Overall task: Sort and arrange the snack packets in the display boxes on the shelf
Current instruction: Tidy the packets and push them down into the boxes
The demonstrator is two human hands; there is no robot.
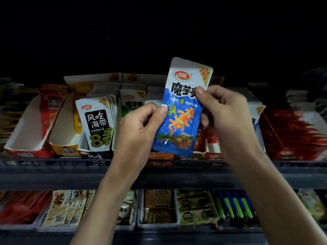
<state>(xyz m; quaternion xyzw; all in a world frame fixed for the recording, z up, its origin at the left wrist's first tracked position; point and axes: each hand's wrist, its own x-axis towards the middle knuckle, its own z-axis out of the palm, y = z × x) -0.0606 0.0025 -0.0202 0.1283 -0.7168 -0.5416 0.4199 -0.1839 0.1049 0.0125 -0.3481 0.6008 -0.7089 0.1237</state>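
A blue and white snack packet [180, 110] is held upright in front of the upper shelf. My left hand [139, 128] pinches its left edge with thumb on the front. My right hand [224, 110] pinches its right edge near the top. Behind them stand display boxes: a black one with white and black seaweed packets [96, 124], a green-labelled row [132, 103], an orange box [65, 147], and a mostly bare red and white box [26, 135] at the left. The boxes right behind the held packet are partly hidden.
A red display box [293, 137] full of red packets stands at the right. The dark shelf rail [53, 174] runs across below the boxes. The lower shelf holds trays of beige packets [67, 209], brown packets [159, 206] and blue-green sticks [233, 206].
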